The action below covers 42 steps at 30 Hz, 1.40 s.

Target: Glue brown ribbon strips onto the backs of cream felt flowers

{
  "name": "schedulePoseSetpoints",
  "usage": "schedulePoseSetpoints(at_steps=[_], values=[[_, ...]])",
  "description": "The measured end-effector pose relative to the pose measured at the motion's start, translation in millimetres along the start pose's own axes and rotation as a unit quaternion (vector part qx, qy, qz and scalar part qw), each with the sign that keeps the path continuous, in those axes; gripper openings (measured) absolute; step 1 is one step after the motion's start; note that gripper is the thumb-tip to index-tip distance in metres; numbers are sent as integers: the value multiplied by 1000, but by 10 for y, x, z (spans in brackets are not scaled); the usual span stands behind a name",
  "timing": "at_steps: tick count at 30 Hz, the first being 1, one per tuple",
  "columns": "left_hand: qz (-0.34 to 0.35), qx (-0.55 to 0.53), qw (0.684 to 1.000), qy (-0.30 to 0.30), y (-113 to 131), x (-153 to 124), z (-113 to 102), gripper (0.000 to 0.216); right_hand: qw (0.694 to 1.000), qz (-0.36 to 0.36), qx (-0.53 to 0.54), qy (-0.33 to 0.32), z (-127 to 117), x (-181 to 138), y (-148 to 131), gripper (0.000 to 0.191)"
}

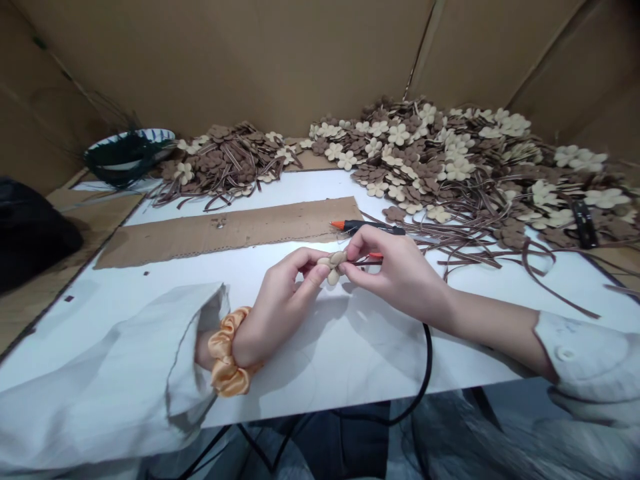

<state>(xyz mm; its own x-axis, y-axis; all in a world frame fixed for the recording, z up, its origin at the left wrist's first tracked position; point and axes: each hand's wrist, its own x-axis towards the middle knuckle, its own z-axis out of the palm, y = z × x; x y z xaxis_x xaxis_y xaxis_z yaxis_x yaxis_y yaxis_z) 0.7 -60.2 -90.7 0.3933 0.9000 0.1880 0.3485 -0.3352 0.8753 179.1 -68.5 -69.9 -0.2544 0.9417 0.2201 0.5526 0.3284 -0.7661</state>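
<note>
Left hand: our left hand (279,301) curls in, with its thumb and fingertips pinching the left side of the flower.
Right hand: our right hand (395,275) is also nearly closed, pinching the flower's right side between thumb and fingertips.
Held thing: a small tan fabric flower (333,267) sits between our hands, above the white counter, with thin dark ribbon strands (365,263) running from it under our right fingers.
Wrist and sleeves: an orange satin scrunchie (227,351) circles our left wrist. Pale, loose sleeves (100,380) cover both forearms up to the wrist on the left and partway down on the right.
Nearest tool: a black glue pen (367,227) with an orange tip lies just beyond our right hand, pointing left. A black cord (427,360) loops down over the counter's front edge.
Counter: the white counter (320,353) carries a long strip of torn cardboard (225,231) beyond our hands.
Far piles: heaps of brown and cream flowers (430,153) with tangled brown ribbons (550,287) spread across the back and right.
Left side: a white bowl with a blue pattern (150,137) holds dark green strands (120,159), and a black bag (30,233) sits at the far left.
Backdrop: cardboard walls (225,60) surround the counter.
</note>
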Motion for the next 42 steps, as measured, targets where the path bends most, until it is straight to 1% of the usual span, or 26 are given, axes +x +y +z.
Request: schedulePoseSetpoints(at_steps=[5, 9, 13, 16, 19, 22, 25, 28, 31, 42], values=[[-17, -18, 1000, 0, 13, 11, 7, 20, 999, -23, 27, 13, 36, 0, 23, 19], [-31, -33, 999, -9, 25, 18, 16, 22, 1000, -20, 18, 6, 46, 4, 20, 15], [-53, -38, 998, -15, 31, 24, 19, 25, 1000, -17, 15, 20, 47, -3, 9, 18], [-67, -21, 997, -6, 38, 29, 22, 27, 1000, -14, 13, 19, 49, -12, -3, 19], [-77, 12, 997, -2, 51, 38, 25, 22, 1000, -6, 11, 10, 50, -14, -9, 19], [-75, 25, 997, -12, 61, 49, 24, 20, 1000, 7, 21, 0, 47, -8, 3, 18], [-74, 23, 997, -20, 65, 55, 19, 20, 998, 16, 54, -18, 35, 6, 26, 19], [-78, 10, 997, -21, 74, 53, 13, 17, 994, 34, 96, -51, 14, 26, 42, 19], [-84, -16, 996, -24, 83, 52, 9, 16, 990, 52, 111, -74, -12, 48, 45, 19], [-86, -47, 995, -29, 68, 50, 10, 15, 992, 61, 88, -71, -65, 59, 4, 13]])
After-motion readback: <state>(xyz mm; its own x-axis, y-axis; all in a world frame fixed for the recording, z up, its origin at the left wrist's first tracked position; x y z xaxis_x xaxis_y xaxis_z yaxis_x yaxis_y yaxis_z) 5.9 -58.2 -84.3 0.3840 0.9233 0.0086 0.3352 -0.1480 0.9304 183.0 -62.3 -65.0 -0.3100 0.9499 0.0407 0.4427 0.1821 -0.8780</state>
